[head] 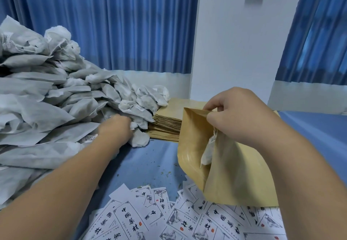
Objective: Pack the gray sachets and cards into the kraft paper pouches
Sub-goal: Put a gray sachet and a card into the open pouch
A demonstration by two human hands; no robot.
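While the right hand (232,112), centre right, pinches the top edge of a tan kraft paper pouch (234,174) that hangs open with a pale gray sachet (207,153) inside, the left hand (117,127) stretches into the heap of gray fabric sachets (56,98) at left (blur hides its grip). White printed cards (169,219) along the bottom read "中国" in black.

Small hand-packing workroom, heaped gray sachets (56,98), stacked kraft pouches (169,121), printed cards (169,219), blue curtains (112,23)
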